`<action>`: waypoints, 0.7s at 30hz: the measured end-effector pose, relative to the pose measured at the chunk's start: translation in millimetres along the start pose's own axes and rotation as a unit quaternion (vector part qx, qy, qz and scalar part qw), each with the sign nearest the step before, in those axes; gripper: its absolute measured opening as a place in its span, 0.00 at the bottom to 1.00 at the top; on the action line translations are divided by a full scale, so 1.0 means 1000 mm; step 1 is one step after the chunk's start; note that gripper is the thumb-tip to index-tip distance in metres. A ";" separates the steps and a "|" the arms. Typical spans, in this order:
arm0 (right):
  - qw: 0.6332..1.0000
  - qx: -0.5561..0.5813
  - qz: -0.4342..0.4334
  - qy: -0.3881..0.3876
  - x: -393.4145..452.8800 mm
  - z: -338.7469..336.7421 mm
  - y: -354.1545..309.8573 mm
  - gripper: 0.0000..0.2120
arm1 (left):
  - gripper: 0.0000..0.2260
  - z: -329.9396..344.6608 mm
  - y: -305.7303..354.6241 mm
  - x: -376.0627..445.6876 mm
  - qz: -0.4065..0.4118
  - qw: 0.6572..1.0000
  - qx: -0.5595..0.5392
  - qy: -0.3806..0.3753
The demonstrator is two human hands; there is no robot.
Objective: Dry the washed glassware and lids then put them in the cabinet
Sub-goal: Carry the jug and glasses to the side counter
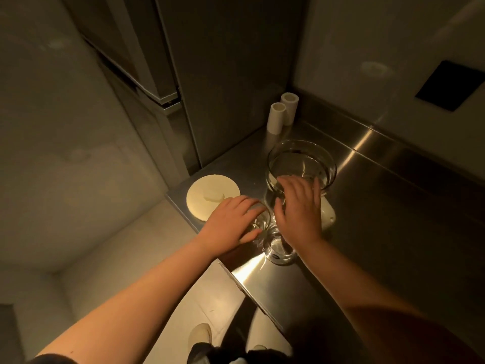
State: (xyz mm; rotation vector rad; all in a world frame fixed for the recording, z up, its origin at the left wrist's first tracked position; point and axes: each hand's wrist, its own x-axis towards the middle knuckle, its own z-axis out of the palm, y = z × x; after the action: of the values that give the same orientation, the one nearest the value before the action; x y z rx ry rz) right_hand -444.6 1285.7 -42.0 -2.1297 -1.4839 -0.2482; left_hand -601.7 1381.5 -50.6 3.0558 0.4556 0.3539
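On the steel worktop [380,206], the left hand [231,222] lies over a small glass [259,222], its fingers curled round the rim and grasping it from above; the glass shows just at 3 o'clock of the knuckles. The right hand [299,208] hovers with fingers spread and relaxed, holding nothing that can be made out, its fingertips at the near rim of a large glass bowl [301,164], which lies at 12 o'clock of that hand. A second clear glass [278,250] stands at 6 o'clock, under the right wrist. A round cream lid [210,193] lies flat at 11 o'clock of the left hand, near the worktop's edge. Two white cylinders [282,111] stand upright in the far corner, well apart from both hands.
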 end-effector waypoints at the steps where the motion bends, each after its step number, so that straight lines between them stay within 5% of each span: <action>1: 1.000 -0.003 -0.003 -0.006 0.004 0.002 -0.005 0.19 | 0.24 -0.004 -0.004 -0.001 -0.009 1.000 0.008 -0.011; 9: 0.999 -0.002 -0.005 -0.039 0.043 0.024 -0.072 0.19 | 0.28 -0.030 -0.068 -0.012 -0.039 0.998 0.010 -0.048; 21: 0.999 0.029 -0.030 0.003 0.148 0.105 -0.248 0.22 | 0.27 -0.094 -0.276 -0.050 -0.033 0.997 0.058 -0.029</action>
State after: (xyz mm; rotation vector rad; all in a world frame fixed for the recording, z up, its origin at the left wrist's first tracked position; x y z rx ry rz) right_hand -630.3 1524.6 11.4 -2.0390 -1.5336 -0.2298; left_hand -748.2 1630.6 12.5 3.1438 0.5929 0.2453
